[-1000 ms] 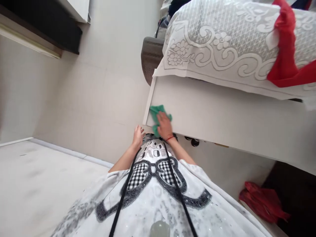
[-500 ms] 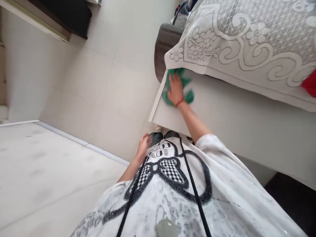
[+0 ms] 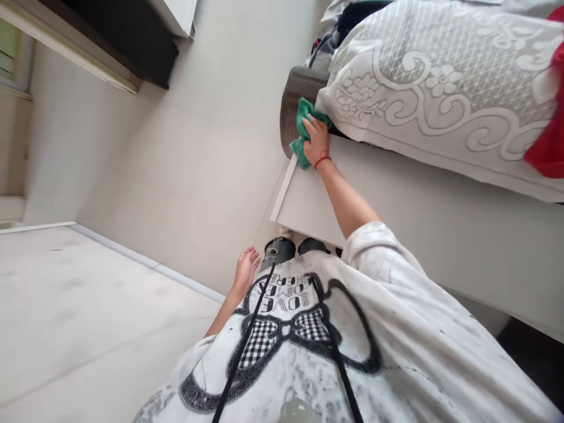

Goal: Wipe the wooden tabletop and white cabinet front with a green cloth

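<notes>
A crumpled green cloth [image 3: 304, 126] lies under my right hand [image 3: 316, 140], which presses and grips it at the far left corner of a white tabletop [image 3: 396, 194]. Part of the cloth hangs past the table's left edge, and part touches the hem of a white lace-patterned cover [image 3: 388, 106]. A red string circles my right wrist. My left hand [image 3: 247, 267] hangs low beside my shirt, holding nothing, its fingers loosely bent and a little apart.
A brown woven-textured chair or stool [image 3: 293, 97] stands just past the table corner. Red fabric [image 3: 546, 135] lies over the cover at the right. Dark furniture [image 3: 154, 47] is at the upper left, and a white panel [image 3: 88, 317] at the lower left.
My right hand has slid the green cloth away from me to the table's far corner, and the cover's corner there is pushed back. My left hand has shifted slightly left.
</notes>
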Action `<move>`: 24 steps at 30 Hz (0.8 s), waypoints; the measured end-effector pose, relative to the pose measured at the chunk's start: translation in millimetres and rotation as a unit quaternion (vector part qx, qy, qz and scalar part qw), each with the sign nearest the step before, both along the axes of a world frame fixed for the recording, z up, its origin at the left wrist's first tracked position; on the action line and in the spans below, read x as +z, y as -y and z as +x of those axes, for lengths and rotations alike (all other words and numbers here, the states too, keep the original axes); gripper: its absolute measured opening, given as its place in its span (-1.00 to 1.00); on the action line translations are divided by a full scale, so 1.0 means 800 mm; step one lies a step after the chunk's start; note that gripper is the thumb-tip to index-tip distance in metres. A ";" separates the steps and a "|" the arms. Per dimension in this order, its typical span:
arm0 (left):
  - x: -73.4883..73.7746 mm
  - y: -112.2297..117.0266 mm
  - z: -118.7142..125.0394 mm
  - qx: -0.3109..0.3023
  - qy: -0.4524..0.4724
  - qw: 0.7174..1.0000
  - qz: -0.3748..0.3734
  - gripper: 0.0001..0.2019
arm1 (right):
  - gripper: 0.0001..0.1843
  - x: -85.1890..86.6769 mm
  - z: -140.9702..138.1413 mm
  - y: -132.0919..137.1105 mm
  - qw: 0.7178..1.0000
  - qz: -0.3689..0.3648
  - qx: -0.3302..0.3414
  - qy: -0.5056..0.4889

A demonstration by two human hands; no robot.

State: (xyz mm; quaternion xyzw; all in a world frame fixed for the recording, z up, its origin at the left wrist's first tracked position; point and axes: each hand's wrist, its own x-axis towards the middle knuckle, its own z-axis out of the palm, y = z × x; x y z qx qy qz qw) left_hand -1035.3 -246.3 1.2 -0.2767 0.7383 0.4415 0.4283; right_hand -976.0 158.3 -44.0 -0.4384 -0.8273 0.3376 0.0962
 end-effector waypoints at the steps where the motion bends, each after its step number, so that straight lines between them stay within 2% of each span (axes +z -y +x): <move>1: 0.000 0.003 -0.001 0.000 0.005 1.000 -0.004 -0.89 | -0.24 -0.008 0.003 0.026 1.000 -0.010 0.019 -0.003; 3: -0.003 0.005 -0.004 -0.001 0.014 1.000 -0.014 -0.89 | -0.27 -0.014 0.027 0.122 0.990 -0.054 0.125 -0.026; 5: -0.006 0.003 -0.010 -0.009 0.022 1.000 -0.018 -0.89 | -0.34 -0.006 0.060 0.236 0.964 -0.110 0.236 -0.049; 6: -0.007 0.001 -0.014 -0.015 0.024 0.999 -0.017 -0.89 | -0.36 0.000 0.073 0.284 0.956 -0.129 0.260 -0.054; 8: -0.007 -0.005 -0.024 -0.027 0.015 1.000 -0.007 -0.90 | -0.34 0.013 0.087 0.347 0.963 -0.135 0.227 -0.046; 10: -0.002 -0.010 -0.034 -0.037 -0.017 0.999 0.004 -0.91 | -0.23 0.021 0.081 0.361 0.983 -0.113 0.139 -0.029; 12: 0.005 -0.012 -0.043 -0.048 -0.060 0.997 0.009 -0.91 | -0.18 0.019 0.061 0.345 0.996 -0.077 0.049 -0.017; 13: 0.009 -0.012 -0.045 -0.055 -0.077 0.995 0.010 -0.90 | -0.17 0.014 0.050 0.334 0.998 -0.063 0.025 -0.013; 15: 0.015 -0.013 -0.046 -0.073 -0.094 0.993 0.009 -0.88 | -0.18 0.000 0.038 0.318 0.998 -0.051 0.025 -0.001; 17: 0.017 -0.018 -0.038 -0.096 -0.093 0.991 0.008 -0.87 | -0.24 -0.014 0.053 0.315 0.996 -0.055 0.068 0.022; 18: 0.016 -0.023 -0.029 -0.109 -0.091 0.990 0.009 -0.87 | -0.24 -0.020 0.075 0.317 0.994 -0.056 0.085 0.040; 20: 0.011 -0.035 -0.002 -0.135 -0.086 0.987 0.013 -0.89 | -0.21 -0.025 0.150 0.321 0.991 -0.059 0.083 0.083; 22: 0.004 -0.050 0.036 -0.160 -0.076 0.984 0.021 -0.90 | -0.20 -0.024 0.263 0.322 0.988 -0.069 0.029 0.136; 24: -0.003 -0.063 0.077 -0.188 -0.045 0.981 0.026 -0.89 | -0.24 -0.018 0.391 0.318 0.976 -0.081 -0.057 0.192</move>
